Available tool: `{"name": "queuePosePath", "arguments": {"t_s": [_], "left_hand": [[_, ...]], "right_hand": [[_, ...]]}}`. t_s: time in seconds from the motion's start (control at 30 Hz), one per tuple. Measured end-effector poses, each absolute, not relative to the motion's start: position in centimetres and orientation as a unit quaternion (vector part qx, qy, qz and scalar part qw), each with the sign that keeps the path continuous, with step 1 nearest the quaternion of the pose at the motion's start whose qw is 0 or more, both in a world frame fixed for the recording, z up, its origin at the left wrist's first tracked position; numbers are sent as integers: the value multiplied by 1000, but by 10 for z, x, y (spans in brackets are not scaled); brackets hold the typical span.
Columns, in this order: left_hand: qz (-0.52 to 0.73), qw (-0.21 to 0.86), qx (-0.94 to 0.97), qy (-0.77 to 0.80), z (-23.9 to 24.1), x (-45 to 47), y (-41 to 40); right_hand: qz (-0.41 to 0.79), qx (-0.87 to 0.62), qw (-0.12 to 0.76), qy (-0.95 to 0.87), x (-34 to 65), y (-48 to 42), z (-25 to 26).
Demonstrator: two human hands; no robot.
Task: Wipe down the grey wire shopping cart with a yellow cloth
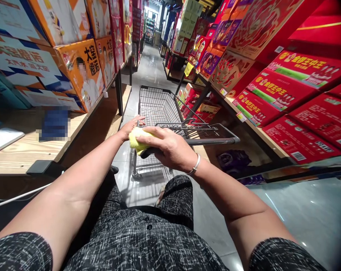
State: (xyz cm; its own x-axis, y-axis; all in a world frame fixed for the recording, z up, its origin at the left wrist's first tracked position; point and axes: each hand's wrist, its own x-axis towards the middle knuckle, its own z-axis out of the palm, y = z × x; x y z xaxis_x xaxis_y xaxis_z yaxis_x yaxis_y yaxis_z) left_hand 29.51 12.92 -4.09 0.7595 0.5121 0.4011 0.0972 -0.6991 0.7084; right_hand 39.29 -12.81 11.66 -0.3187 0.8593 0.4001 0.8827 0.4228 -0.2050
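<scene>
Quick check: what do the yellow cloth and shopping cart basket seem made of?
Yellow cloth: soft, matte fabric, perhaps microfiber, judging by its bunched, rounded folds.
Shopping cart basket: likely metal wire with a dark finish, given thin rods crossing in an open grid.

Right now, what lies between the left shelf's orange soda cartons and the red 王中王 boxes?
In the head view, the wire shopping cart stands between them, the yellow cloth at its handle.

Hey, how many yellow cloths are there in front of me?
1. The crumpled bright yellow cloth is in the right hand, at the left end of the straight grey handle on the black wire shopping cart. Others could be hidden from view.
</scene>
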Motion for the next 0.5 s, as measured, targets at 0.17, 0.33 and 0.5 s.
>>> {"name": "queuePosePath", "arguments": {"t_s": [0.17, 0.33, 0.5], "left_hand": [[301, 370, 864, 159, -39, 284, 131], [310, 381, 853, 177, -32, 273, 120], [390, 463, 777, 172, -1, 263, 77]], "right_hand": [[-95, -669, 189, -712, 455, -168, 106], [-195, -835, 109, -503, 554, -222, 102], [-239, -887, 115, -378, 570, -235, 86]]}}
